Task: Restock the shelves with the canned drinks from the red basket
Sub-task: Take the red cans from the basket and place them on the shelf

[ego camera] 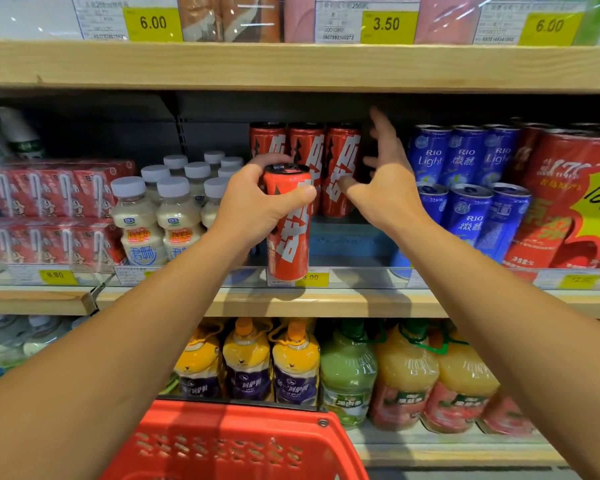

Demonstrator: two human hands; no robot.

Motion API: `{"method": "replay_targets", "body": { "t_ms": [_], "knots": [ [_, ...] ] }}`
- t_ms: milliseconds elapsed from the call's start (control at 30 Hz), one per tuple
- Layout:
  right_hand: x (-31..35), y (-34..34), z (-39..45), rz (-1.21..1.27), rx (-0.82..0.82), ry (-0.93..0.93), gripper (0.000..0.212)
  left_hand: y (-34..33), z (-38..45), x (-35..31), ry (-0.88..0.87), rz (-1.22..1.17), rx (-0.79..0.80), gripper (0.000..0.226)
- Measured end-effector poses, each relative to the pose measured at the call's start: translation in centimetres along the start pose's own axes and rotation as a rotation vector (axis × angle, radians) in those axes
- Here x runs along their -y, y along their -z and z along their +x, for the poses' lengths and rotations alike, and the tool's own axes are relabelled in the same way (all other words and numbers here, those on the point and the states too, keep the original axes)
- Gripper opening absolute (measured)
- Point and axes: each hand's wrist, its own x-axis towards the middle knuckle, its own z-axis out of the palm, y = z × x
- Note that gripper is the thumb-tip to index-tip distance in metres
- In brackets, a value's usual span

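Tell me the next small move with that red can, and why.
Probably ease the red can in the left hand forward and set it upright on the middle shelf, in front of the matching red cans. It is held just short of that row, the spot before them looks free, and the open right hand touches the rightmost can there, seemingly to steady it.

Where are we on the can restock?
Done: three red cans stand at the back of the middle shelf. In hand: left hand holds another red can at the shelf front; right hand is open beside the row. Left: placing it; the basket contents aren't visible.
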Motion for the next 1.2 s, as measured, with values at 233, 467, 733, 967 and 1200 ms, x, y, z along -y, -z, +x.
{"method": "replay_targets", "body": {
  "t_ms": [233, 467, 733, 967, 1200],
  "knots": [
    [-0.4, 5.3, -1.6, -0.346, 0.038, 0.102, 0.078, -0.6, 0.1, -1.2, -0.003, 0.110, -0.043, 0.065],
    [-4.8, 8.8, -4.0, -0.826, 0.087, 0.164, 0.071, -3.8, 0.2, -3.4, -0.087, 0.174, 0.039, 0.060],
    [-6.7, 9.0, -4.2, -0.906, 0.072, 0.187, 0.066, -7.9, 3.1, -6.8, -0.298, 0.499, 0.119, 0.067],
    [-7.0, 8.9, -4.4, -0.879, 0.051, 0.192, 0.065, -10.7, 5.1, -7.1, -0.318, 0.674, 0.156, 0.066],
    [-7.3, 9.0, -4.3, -0.858, 0.047, 0.191, 0.064, -11.6, 6.2, -6.7, -0.300, 0.777, 0.123, 0.068]
  ]
}}
